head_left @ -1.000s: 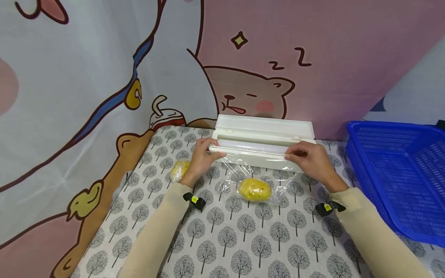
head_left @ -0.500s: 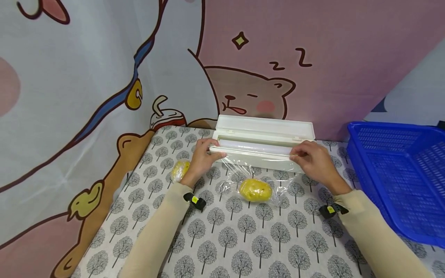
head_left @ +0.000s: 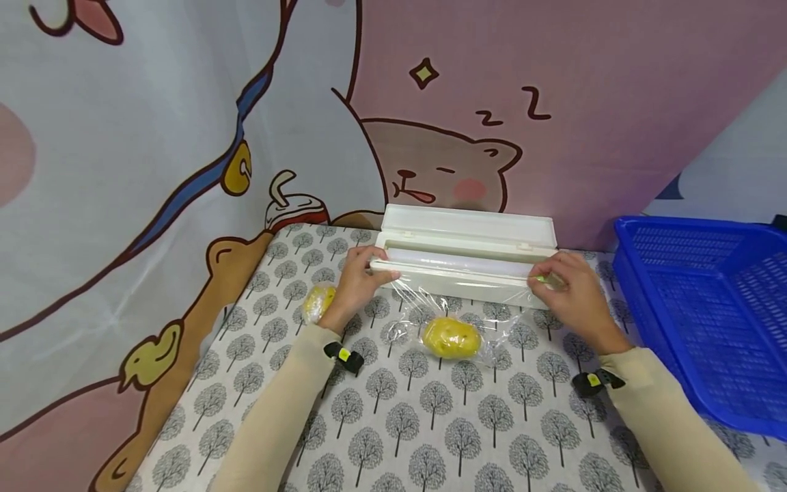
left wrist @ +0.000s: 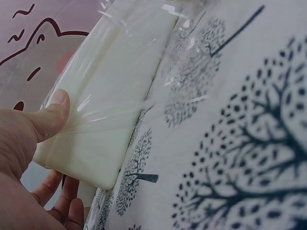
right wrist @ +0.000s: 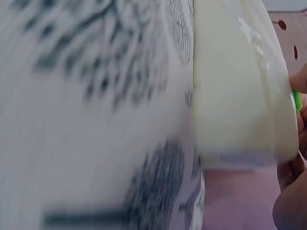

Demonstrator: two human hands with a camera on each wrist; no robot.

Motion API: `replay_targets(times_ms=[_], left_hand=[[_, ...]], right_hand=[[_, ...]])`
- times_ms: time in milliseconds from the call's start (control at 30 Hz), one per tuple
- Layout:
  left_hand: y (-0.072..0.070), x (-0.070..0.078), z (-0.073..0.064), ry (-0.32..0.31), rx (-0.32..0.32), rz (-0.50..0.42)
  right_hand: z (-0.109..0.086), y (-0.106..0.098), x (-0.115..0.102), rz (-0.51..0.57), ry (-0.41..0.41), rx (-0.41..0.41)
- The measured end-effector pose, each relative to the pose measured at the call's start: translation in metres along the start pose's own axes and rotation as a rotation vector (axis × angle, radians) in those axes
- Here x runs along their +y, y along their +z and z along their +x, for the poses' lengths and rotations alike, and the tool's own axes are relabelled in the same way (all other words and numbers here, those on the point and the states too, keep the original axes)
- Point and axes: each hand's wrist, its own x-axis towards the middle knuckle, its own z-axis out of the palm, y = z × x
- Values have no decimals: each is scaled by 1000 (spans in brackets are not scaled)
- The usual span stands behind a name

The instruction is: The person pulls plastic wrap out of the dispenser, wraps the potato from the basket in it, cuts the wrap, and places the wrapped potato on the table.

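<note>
A long white cling film dispenser (head_left: 464,285) lies with its lid (head_left: 467,225) raised and a roll of film (head_left: 443,260) inside. My left hand (head_left: 359,281) grips its left end, thumb (left wrist: 58,103) pressing film on the front edge and fingers curled at the end. At the right end, my right hand (head_left: 572,292) pinches a small green slide cutter (head_left: 541,278) on the front edge. Clear film (head_left: 406,307) hangs off the front, reaching a yellow potato (head_left: 451,338) that it covers. A second film-wrapped potato (head_left: 318,303) sits beside my left wrist, partly hidden by it.
A blue plastic basket (head_left: 676,328) stands at the right, close to my right forearm. The tree-print tablecloth (head_left: 399,437) covers the table. Behind the dispenser rises a cartoon-print cloth backdrop (head_left: 584,123).
My right hand has slid rightward along the dispenser's front edge to its right end, and the green cutter now shows between its fingers. My left hand and both potatoes stay put.
</note>
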Motion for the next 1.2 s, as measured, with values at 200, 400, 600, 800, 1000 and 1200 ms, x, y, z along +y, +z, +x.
replay_targets(times_ms=[200, 400, 600, 800, 1000, 1200], left_hand=[[-1, -2, 0, 5, 9, 4], [0, -3, -1, 3, 0, -4], [1, -2, 0, 1, 4, -6], [1, 0, 0, 7, -2, 7], [1, 1, 0, 3, -4, 5], [1, 3, -2, 5, 0, -15]], right_hand=[[-6, -7, 4, 74, 30, 23], [-8, -12, 3, 131, 172, -17], [-6, -15, -2, 137, 257, -23], [-13, -20, 5, 220, 361, 2], [-16, -23, 8, 255, 404, -37], [-15, -24, 8, 300, 431, -32]])
